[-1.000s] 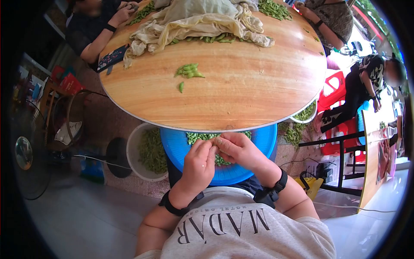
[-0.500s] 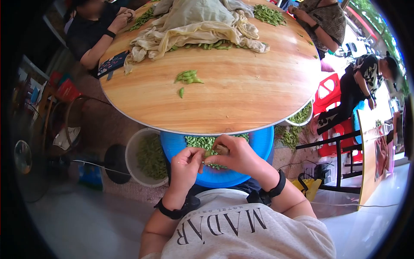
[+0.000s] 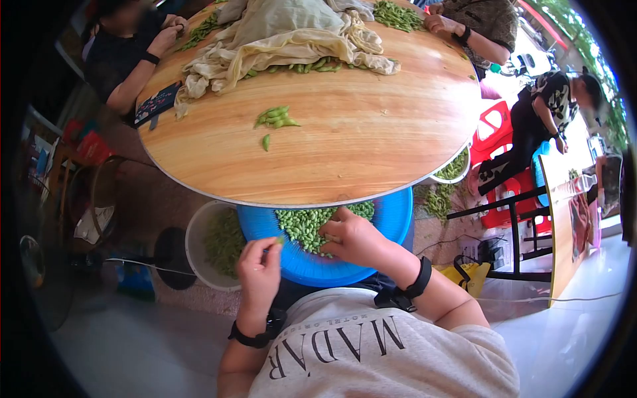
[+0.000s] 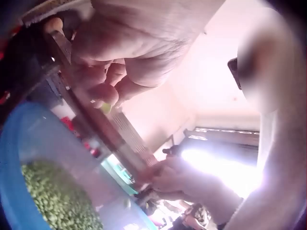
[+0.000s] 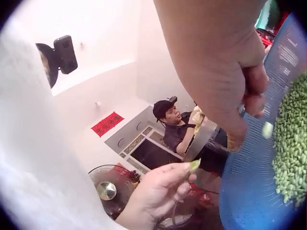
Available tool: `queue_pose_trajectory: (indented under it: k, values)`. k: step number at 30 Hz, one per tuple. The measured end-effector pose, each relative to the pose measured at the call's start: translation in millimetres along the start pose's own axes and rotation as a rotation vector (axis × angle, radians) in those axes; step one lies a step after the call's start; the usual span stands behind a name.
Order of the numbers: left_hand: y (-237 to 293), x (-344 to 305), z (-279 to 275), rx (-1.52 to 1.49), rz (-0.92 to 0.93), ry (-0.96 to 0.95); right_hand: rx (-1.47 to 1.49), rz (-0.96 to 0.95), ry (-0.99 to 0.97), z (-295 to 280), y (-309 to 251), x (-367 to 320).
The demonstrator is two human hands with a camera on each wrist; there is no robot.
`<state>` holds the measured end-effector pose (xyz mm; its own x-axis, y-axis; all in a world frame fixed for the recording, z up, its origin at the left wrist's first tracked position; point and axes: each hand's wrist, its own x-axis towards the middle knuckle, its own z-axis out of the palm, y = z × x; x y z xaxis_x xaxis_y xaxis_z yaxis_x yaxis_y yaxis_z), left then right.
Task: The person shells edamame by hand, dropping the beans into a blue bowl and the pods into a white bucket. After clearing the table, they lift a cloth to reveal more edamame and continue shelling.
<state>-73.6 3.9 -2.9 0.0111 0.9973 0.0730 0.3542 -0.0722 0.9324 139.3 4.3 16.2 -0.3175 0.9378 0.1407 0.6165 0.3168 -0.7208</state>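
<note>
My left hand [image 3: 259, 270] pinches a green soybean pod [image 5: 194, 165] between thumb and fingers, over the left rim of a blue basket [image 3: 317, 272]. Only a small end of the pod shows past the fingertips. To the right, my right hand [image 3: 360, 241] hangs low over the shelled green beans [image 3: 300, 224] in the basket, fingers loosely bent downward. One pale bean [image 5: 267, 130] shows just below those fingers in the right wrist view, apart from the heap.
A round wooden table [image 3: 318, 152] overhangs the basket's far side. On it lie a few pods [image 3: 275, 117] and a cloth [image 3: 285, 50] over more pods. A white bucket [image 3: 197, 247] of green pods stands left of the basket. Other people are around the table.
Both hands were together over the basket, working at a pod. They have parted: the left moved left with the pod, the right stayed over the beans and its fingers loosened.
</note>
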Motion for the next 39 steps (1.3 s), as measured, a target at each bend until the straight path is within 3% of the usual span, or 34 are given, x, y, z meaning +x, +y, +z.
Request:
queue_pose_trajectory:
  k: [2,5,6,7,9,11,12,13,15,17,18,19,21,24,25,26,28,30,31,33,35,36,37,39]
  values:
    - [-12,4,-16,0.068,-0.013,0.074,-0.176,0.045,-0.101,-3,2,-3]
    - [-35,11,-44,0.124,-0.100,0.149,0.069,-0.109,-0.078,-25,-19,12]
    - [-53,13,-52,0.164,-0.047,0.167,0.301,-0.098,-0.011,-35,-31,22]
    - [-57,18,-52,0.202,0.005,0.184,0.327,-0.087,0.070,-32,-22,34]
    - [-52,20,-50,0.157,-0.061,0.177,0.372,-0.068,0.238,-26,5,53]
    - [-47,26,-55,0.134,-0.033,0.172,0.414,0.360,0.228,-57,6,45]
    - [-43,27,-64,0.118,-0.192,0.169,0.247,0.298,0.426,-64,44,38]
    - [-52,26,-72,0.097,-0.228,0.212,0.077,0.237,0.616,-72,83,31]
    - [-86,26,-88,0.220,-0.218,0.302,0.001,0.503,0.831,-112,93,25]
    - [-119,32,-106,0.618,0.064,0.274,0.031,0.209,0.737,-106,98,60]
    - [-109,39,-107,0.712,-0.132,0.188,0.006,0.161,0.594,-97,74,84]
    - [-102,46,-103,0.792,-0.134,0.171,-0.016,0.108,0.451,-88,50,110]
    - [-89,55,-95,0.946,-0.143,0.161,-0.074,-0.120,0.439,-62,70,153]
    - [-102,67,-110,0.703,-0.038,0.117,-0.152,0.137,0.374,-68,89,158]
    - [-73,72,-108,0.470,-0.146,0.106,-0.080,0.248,0.395,-79,87,149]
    - [-31,82,-101,0.235,-0.251,0.095,-0.139,0.219,0.458,-89,101,140]
    - [20,101,-91,0.075,-0.191,0.005,-0.211,0.293,0.599,-114,127,111]
    - [48,125,-81,0.375,-0.090,-0.113,-0.320,0.458,0.659,-144,168,66]
    - [55,135,-76,0.542,0.034,-0.140,-0.456,0.501,0.650,-158,160,42]
    - [68,155,-66,0.868,0.289,-0.195,-0.449,0.553,0.776,-176,188,-18]
    - [78,172,-43,0.742,0.432,-0.169,-0.211,0.559,0.923,-181,185,-69]
    - [80,181,-28,0.666,0.482,-0.212,-0.173,0.677,0.903,-179,164,-81]
    - [78,190,-13,0.589,0.532,-0.256,-0.217,0.593,0.994,-171,171,-101]
    - [73,204,16,0.597,0.553,-0.339,-0.371,0.809,0.952,-164,174,-131]
